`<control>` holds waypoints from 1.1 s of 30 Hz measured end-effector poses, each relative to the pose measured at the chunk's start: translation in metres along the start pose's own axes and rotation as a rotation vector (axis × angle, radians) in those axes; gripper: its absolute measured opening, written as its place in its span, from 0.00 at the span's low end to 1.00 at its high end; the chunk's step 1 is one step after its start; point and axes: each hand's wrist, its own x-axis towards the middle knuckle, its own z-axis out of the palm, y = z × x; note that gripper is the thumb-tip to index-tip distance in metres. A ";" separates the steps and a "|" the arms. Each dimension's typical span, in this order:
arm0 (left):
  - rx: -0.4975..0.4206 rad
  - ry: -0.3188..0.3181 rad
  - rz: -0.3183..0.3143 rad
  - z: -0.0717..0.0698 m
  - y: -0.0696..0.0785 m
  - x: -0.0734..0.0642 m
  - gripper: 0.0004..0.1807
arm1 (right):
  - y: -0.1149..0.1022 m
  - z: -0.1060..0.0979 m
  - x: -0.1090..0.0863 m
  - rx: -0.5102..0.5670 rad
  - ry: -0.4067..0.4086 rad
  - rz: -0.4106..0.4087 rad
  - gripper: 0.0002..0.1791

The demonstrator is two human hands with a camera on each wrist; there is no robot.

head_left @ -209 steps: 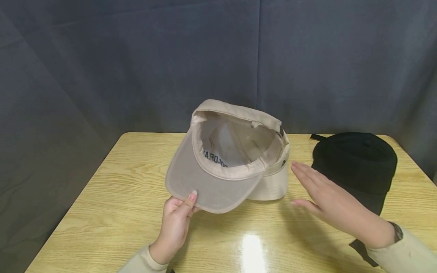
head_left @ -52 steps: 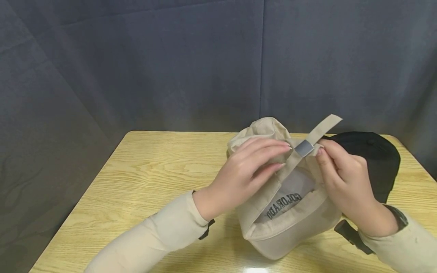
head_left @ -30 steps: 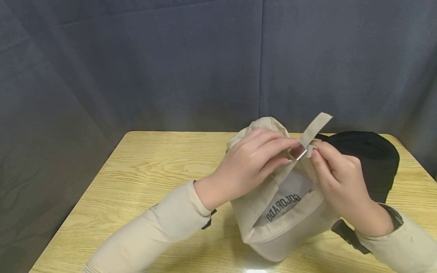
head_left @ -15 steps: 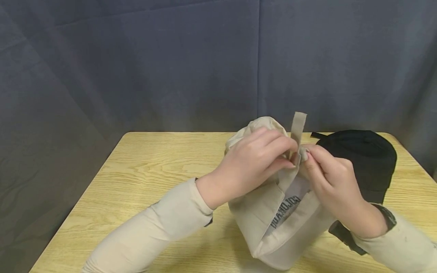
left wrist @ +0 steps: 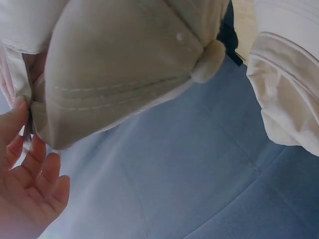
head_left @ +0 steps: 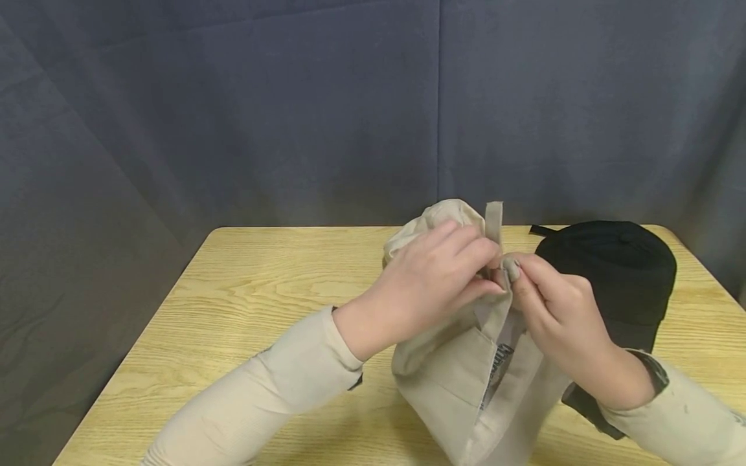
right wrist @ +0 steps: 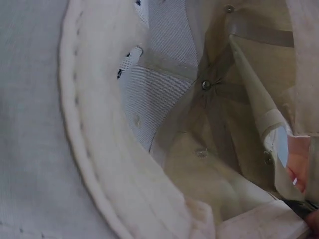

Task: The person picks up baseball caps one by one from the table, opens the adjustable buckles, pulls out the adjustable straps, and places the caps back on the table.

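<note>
A beige baseball cap [head_left: 445, 388] is held tilted over the table, brim toward me, dark lettering partly visible inside. My left hand [head_left: 428, 281] pinches its back strap at the buckle; in the left wrist view, thumb and forefinger of that left hand [left wrist: 30, 186] meet there beside the crown [left wrist: 124, 64]. The loose strap end [head_left: 493, 221] points up between the hands. Thumb and forefinger of my right hand [head_left: 562, 317] pinch the strap just right of the buckle, which the fingers mostly hide. The right wrist view looks into the cap's lining [right wrist: 224, 119], past the sweatband [right wrist: 114, 129].
Behind my left hand, a second beige cap [head_left: 434, 217] sits on the wooden table [head_left: 245, 291]. A black cap [head_left: 612, 272] lies at the right, partly behind my right hand and forearm. A dark grey curtain [head_left: 291, 116] hangs behind the table.
Earlier my left hand held the cap by its brim and the right was free; now both work at the strap. The strap end has swung upright and leftward, and the cap has turned, narrowing its opening.
</note>
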 end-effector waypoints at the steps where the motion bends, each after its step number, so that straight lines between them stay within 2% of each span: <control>1: 0.011 -0.005 0.003 0.000 0.000 0.000 0.15 | 0.000 0.000 0.000 0.003 -0.008 0.000 0.26; 7: 0.030 -0.034 0.012 -0.001 0.000 -0.001 0.14 | 0.002 0.001 -0.001 0.009 -0.030 -0.017 0.25; 17: -0.014 -0.118 -0.039 -0.005 0.001 -0.002 0.12 | 0.002 0.002 0.003 -0.018 -0.046 -0.022 0.26; 19: -0.006 -0.102 -0.032 -0.004 0.001 -0.002 0.11 | 0.002 0.002 0.004 -0.024 -0.045 -0.024 0.26; 25: 0.026 0.020 0.024 0.003 0.001 -0.001 0.10 | 0.002 -0.001 0.008 -0.035 -0.037 -0.003 0.24; 28: -0.003 0.035 -0.026 0.001 0.001 -0.003 0.12 | 0.002 -0.003 0.009 -0.037 -0.056 -0.008 0.25; 33: -0.015 0.089 -0.192 0.000 0.004 -0.010 0.14 | 0.003 -0.006 0.010 -0.057 -0.066 -0.009 0.25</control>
